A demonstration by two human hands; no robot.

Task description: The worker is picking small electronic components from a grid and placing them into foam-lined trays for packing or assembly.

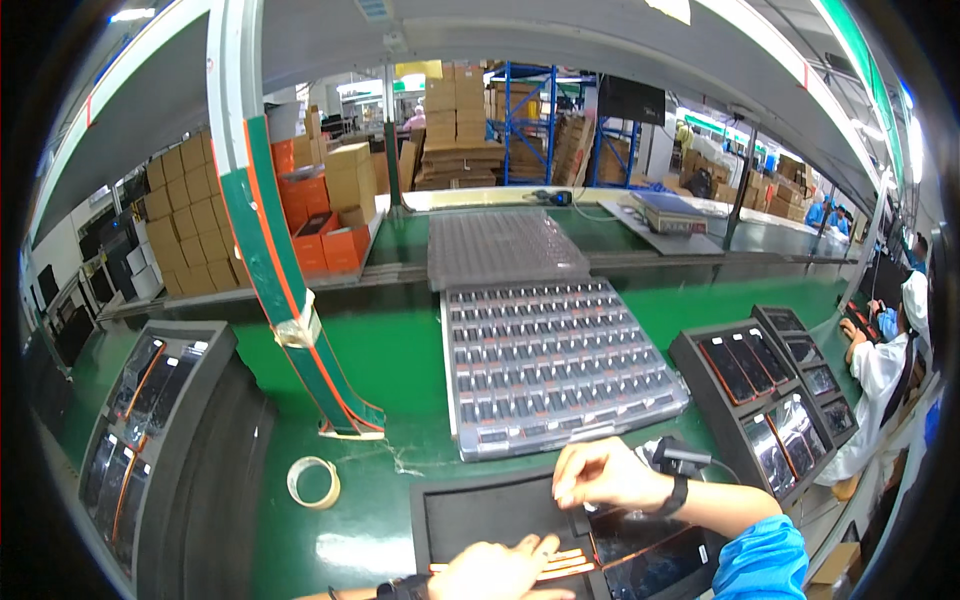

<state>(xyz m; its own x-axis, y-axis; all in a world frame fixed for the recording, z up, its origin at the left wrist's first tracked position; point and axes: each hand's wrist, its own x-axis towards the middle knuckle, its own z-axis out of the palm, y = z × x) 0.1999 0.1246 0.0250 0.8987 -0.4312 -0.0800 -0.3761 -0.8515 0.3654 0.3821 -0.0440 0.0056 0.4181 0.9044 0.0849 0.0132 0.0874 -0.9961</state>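
Here's the left hand (pixel 488 573), spread over orange-edged strips (pixel 566 564) in the black foam tray (pixel 470 512), covering part of them; whether it grips any, I can't tell. The right hand (pixel 605 474) hovers at the far rim, fingertips together, anything between too small to see. Dark panels (pixel 655 570) lie right, the tray cut off below.

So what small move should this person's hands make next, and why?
Perhaps lower the right hand toward the orange-edged strips: it appears raised and pinched over the black foam tray, while the left hand lies right by those strips. Whether the right hand holds anything, I can't tell.
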